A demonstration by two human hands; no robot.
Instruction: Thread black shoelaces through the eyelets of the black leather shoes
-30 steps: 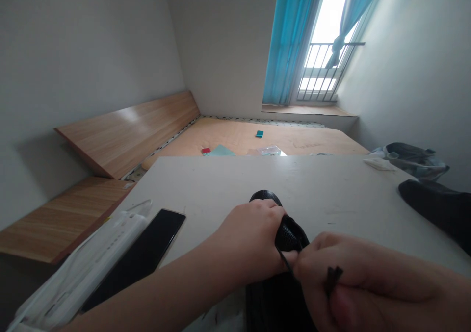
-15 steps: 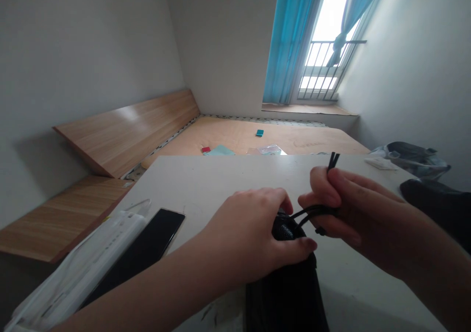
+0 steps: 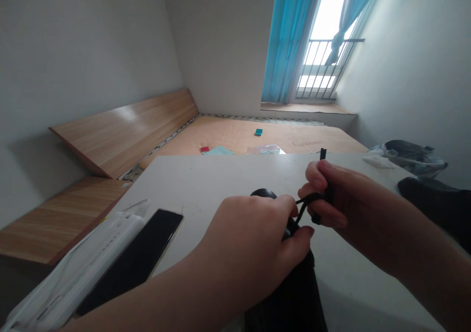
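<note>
A black pouch-like thing with a grained, shiny top lies at the front of the white table. My left hand closes over its upper end from the left, thumb on the near side. Beyond the knuckles a rounded black part sticks out. From the top of the pouch a thin black cord runs to my right hand. Its fingers are closed round the cord, and the cord's end stands up above the thumb. A small black knot or bead shows under the right fingers. My left palm hides much of the pouch.
On the white table, left, lie a black phone and a white power strip. A white packet sits at the far right, near a bag and a black object. Behind is a bed.
My left hand has shifted slightly on the pouch, and the rounded black part now shows beyond it. My right hand has moved a little left with the cord.
</note>
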